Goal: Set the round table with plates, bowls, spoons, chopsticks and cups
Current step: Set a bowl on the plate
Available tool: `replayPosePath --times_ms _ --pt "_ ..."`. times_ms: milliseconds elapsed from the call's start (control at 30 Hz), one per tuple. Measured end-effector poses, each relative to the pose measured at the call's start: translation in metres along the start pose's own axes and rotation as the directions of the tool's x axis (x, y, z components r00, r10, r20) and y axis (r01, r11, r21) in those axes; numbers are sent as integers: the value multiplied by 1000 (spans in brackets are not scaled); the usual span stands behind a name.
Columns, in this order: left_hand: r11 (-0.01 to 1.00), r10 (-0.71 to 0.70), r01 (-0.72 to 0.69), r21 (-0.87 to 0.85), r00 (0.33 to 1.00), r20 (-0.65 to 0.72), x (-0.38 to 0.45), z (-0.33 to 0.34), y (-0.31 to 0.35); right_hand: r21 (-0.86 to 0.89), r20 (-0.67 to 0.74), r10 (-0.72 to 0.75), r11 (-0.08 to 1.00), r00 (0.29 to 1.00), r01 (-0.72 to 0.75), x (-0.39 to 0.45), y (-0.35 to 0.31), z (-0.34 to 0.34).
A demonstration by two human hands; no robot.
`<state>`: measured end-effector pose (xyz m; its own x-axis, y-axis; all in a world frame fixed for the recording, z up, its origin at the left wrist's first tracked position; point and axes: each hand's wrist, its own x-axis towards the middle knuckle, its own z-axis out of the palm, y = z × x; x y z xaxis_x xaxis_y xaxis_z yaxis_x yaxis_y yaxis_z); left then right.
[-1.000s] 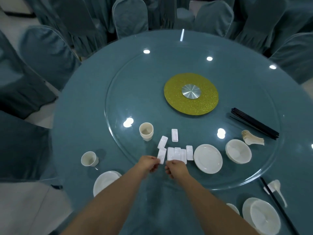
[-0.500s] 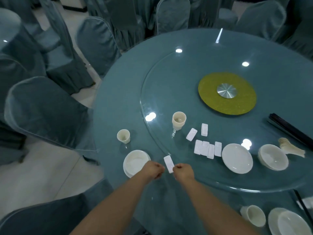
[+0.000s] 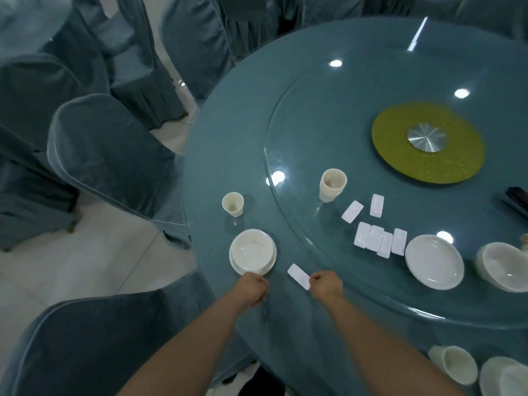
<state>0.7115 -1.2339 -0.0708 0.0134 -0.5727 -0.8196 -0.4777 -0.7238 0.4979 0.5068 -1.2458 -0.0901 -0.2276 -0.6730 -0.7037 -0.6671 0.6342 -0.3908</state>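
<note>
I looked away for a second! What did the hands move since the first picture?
The right hand took one small white rectangular rest from the group on the glass turntable and brought it beside the white bowl on its plate. The left hand came along, closed. The other white rests stayed put.

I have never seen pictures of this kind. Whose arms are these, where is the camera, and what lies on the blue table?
No machine is here: the arms belong to a person, and the camera sits on that person's head, looking forward and down. There is one view only.

The right hand has its grip on a small white rest, near the table edge. The left hand is a closed fist beside a bowl on a plate; whether it holds anything I cannot tell. A single cup stands above that.

On the glass turntable lie more white rests, stacked cups, a plate and bowls. Covered chairs stand around.
</note>
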Motion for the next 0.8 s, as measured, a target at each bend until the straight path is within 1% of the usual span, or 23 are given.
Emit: replayPosePath --times_ms 133,200,333,367,400,433,500,533,600,633,700,800 --pt "1000 -10 10 17 1000 -7 0 1 6 -2 -39 22 1000 999 -22 1 4 1" --pt "999 -8 9 32 1000 -3 1 5 13 -18 -65 10 1000 998 -11 -2 6 -5" --pt "988 73 -76 136 997 29 2 17 41 -32 -148 -55 998 988 50 -8 13 -26" --pt "983 83 -88 162 996 41 3 21 51 -29 -175 -89 996 981 85 -9 17 -34" --pt "981 82 -88 171 996 46 3 21 52 -38 -199 -141 990 970 136 -9 19 -34" --pt "972 99 -115 203 991 89 3 33 70 -37 -261 -161 987 952 156 -11 34 -49" --pt "967 95 -116 227 990 100 4 35 76 -97 -324 -223 975 919 202 -14 44 -52" --pt "963 84 -111 246 990 116 4 40 83 -114 -349 -206 978 914 177 -17 53 -56" --pt "964 64 -95 249 990 130 4 47 94 -173 -357 -129 982 925 70 -22 65 -62" --pt "968 57 -89 237 989 138 5 50 97 -206 -332 -86 978 939 16 -23 70 -63" --pt "971 48 -82 223 987 153 6 55 103 -212 -248 16 975 969 -70 -21 76 -63" --pt "972 36 -73 224 985 166 9 60 107 -229 -133 90 966 987 -119 -18 72 -59"
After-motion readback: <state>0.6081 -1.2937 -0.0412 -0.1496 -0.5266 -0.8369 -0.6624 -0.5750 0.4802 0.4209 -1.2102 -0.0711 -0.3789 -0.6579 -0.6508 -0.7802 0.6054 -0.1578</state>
